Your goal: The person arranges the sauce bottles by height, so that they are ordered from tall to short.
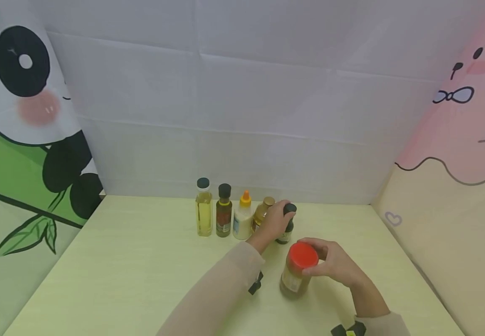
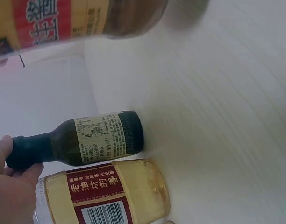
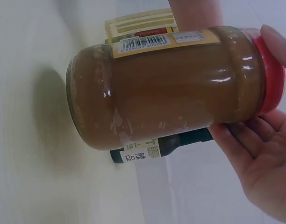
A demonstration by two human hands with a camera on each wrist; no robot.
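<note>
My left hand (image 1: 273,220) holds a small dark green bottle (image 2: 98,139) by its dark cap, with thumb and fingers around it. That bottle stands at the right end of a row, beside a golden oil bottle (image 2: 98,191) with a maroon label. My right hand (image 1: 338,263) grips a jar of brown paste (image 3: 166,88) by its red lid (image 1: 303,255). The jar is nearer to me than the row, slightly tilted. Its base appears to hang just above the table, apart from its shadow.
Left of the oil bottle stand a white squeeze bottle (image 1: 242,221) with an orange tip, a dark sauce bottle (image 1: 224,214) and a tall bottle of yellow oil (image 1: 204,212). The pale table (image 1: 133,266) ends at a grey-white back sheet (image 1: 234,158). Printed side panels flank it.
</note>
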